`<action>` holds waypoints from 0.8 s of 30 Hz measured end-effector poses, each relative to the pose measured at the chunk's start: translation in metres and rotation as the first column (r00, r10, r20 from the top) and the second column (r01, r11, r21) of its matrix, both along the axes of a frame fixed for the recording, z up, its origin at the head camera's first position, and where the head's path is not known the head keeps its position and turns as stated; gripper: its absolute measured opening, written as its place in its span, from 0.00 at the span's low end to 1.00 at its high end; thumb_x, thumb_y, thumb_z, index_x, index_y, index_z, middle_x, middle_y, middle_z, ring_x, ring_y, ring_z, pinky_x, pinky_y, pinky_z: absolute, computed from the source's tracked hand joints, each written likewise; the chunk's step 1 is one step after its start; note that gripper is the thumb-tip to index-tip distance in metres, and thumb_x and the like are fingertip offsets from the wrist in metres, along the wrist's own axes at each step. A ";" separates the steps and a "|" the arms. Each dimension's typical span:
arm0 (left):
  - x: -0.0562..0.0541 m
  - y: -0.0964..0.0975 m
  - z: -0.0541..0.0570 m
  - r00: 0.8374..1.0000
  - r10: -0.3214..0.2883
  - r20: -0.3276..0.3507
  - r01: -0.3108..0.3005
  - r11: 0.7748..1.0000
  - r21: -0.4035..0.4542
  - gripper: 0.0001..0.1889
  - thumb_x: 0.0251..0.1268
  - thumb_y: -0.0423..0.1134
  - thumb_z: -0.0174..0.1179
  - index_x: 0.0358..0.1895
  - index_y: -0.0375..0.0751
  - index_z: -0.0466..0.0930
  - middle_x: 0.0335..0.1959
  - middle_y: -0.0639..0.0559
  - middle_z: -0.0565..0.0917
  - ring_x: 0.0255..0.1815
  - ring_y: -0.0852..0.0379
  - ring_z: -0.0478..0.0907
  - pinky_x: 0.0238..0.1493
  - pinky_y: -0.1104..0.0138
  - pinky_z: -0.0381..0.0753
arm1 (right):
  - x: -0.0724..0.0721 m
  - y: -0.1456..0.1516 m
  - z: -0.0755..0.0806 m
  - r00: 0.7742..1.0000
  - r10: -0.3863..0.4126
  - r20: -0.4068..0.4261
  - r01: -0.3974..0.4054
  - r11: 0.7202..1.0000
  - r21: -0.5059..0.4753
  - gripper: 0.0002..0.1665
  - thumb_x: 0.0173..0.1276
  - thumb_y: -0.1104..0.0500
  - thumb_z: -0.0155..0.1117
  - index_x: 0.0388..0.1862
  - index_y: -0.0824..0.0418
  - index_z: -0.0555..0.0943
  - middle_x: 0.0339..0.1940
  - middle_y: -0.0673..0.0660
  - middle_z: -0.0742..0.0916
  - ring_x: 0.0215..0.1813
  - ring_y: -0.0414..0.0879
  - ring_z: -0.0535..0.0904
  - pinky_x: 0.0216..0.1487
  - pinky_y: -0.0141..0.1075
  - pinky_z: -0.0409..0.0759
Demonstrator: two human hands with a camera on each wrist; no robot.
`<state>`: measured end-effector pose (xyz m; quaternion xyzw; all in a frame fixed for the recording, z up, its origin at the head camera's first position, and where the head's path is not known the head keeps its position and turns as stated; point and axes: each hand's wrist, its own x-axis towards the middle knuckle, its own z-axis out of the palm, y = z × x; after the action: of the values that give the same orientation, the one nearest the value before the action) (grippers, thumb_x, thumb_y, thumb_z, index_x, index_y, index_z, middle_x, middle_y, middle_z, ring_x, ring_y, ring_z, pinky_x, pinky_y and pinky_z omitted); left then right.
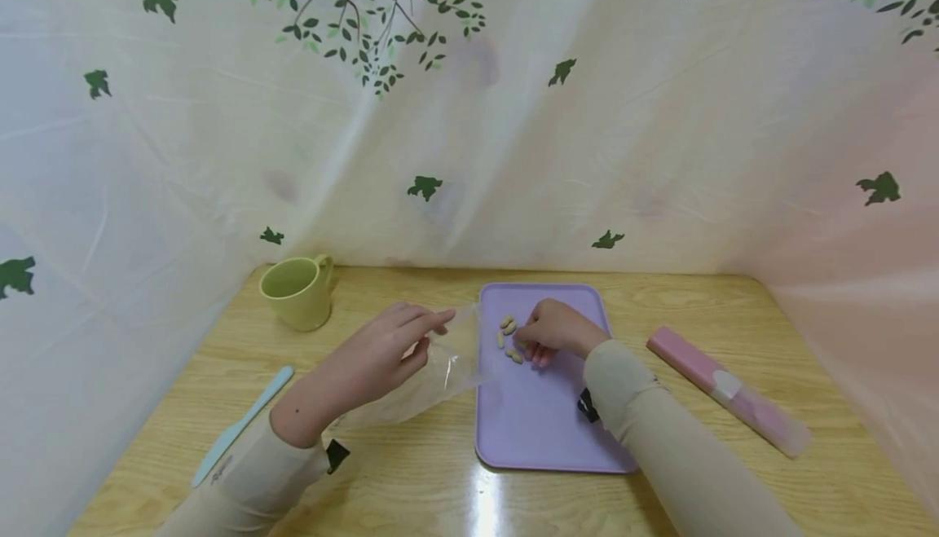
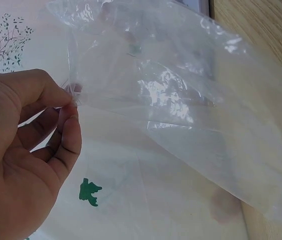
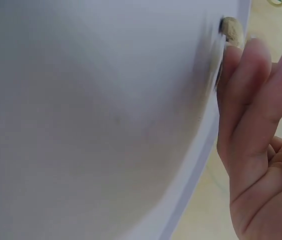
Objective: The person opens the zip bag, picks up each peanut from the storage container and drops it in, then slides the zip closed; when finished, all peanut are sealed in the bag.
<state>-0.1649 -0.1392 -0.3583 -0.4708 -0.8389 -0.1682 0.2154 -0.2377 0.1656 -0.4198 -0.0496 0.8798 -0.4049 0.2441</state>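
In the left wrist view, my left hand [image 2: 31, 130] pinches the edge of a clear plastic bag [image 2: 166, 95] between thumb and fingers. The bag [image 1: 440, 370] hangs to the right of my left hand [image 1: 377, 354] in the head view, overlapping the left edge of a purple tray [image 1: 543, 431]. Several peanuts [image 1: 509, 327] in their shells lie on that tray, toward its far left. My right hand [image 1: 555, 332] is down over the tray, bent fingers right at the peanuts. A peanut [image 3: 232, 30] shows beyond my right fingertips [image 3: 257, 50]; I cannot tell whether they grip one.
A green mug [image 1: 297, 297] stands at the back left. A light blue spatula-like utensil [image 1: 242, 427] lies near my left forearm. To the right of the tray is a long pink case [image 1: 726, 386] with a translucent end. Patterned curtain [image 1: 513, 154] encloses the wooden table [image 1: 396, 472].
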 end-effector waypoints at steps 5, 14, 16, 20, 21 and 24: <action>0.000 0.000 -0.001 1.000 -0.003 -0.002 0.003 1.000 0.001 0.26 0.64 0.24 0.65 0.67 0.34 0.82 0.46 0.50 0.90 0.50 0.53 0.87 0.52 0.61 0.89 | 0.002 0.003 0.003 1.000 -0.007 -0.009 0.007 1.000 -0.015 0.14 0.74 0.59 0.66 0.30 0.66 0.87 0.21 0.55 0.89 0.18 0.39 0.82 0.27 0.33 0.87; 0.001 0.000 -0.001 1.000 0.005 0.010 -0.005 1.000 -0.005 0.25 0.65 0.24 0.65 0.67 0.34 0.82 0.47 0.50 0.90 0.51 0.52 0.87 0.53 0.61 0.89 | 0.006 0.007 0.007 1.000 -0.010 -0.010 0.010 1.000 -0.025 0.14 0.75 0.56 0.67 0.33 0.66 0.88 0.23 0.55 0.90 0.20 0.40 0.83 0.29 0.34 0.87; 0.000 -0.001 -0.002 1.000 0.004 0.011 -0.004 1.000 -0.005 0.25 0.65 0.24 0.65 0.67 0.34 0.82 0.47 0.50 0.90 0.51 0.52 0.87 0.53 0.61 0.89 | 0.008 0.008 0.010 1.000 -0.007 -0.016 0.007 1.000 -0.022 0.14 0.75 0.56 0.67 0.35 0.65 0.88 0.24 0.55 0.90 0.22 0.40 0.84 0.31 0.35 0.88; 0.000 -0.001 -0.001 1.000 0.008 0.011 -0.008 1.000 -0.002 0.25 0.65 0.24 0.65 0.67 0.34 0.82 0.47 0.50 0.90 0.51 0.52 0.87 0.52 0.61 0.89 | 0.013 0.009 0.022 0.999 -0.003 -0.040 0.002 1.000 -0.031 0.14 0.75 0.55 0.67 0.36 0.66 0.88 0.24 0.55 0.90 0.23 0.42 0.85 0.33 0.38 0.90; 0.000 -0.001 -0.001 1.000 0.007 0.009 -0.007 1.000 0.000 0.25 0.65 0.24 0.65 0.67 0.34 0.82 0.47 0.50 0.90 0.51 0.52 0.87 0.52 0.61 0.89 | 0.014 0.009 0.026 0.999 -0.001 -0.047 -0.001 0.999 -0.039 0.15 0.75 0.55 0.67 0.36 0.66 0.88 0.25 0.55 0.90 0.23 0.42 0.85 0.33 0.39 0.90; 0.000 -0.001 0.001 1.000 0.009 0.007 -0.009 1.000 -0.001 0.25 0.65 0.25 0.65 0.67 0.34 0.82 0.47 0.50 0.90 0.51 0.52 0.87 0.53 0.62 0.89 | 0.021 0.008 0.038 0.998 0.010 -0.069 -0.014 0.998 -0.061 0.16 0.75 0.53 0.67 0.39 0.67 0.88 0.27 0.57 0.91 0.24 0.43 0.86 0.33 0.39 0.90</action>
<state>-0.1650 -0.1404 -0.3577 -0.4663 -0.8418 -0.1685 0.2132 -0.2171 0.1736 -0.3818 -0.0762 0.8745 -0.4284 0.2144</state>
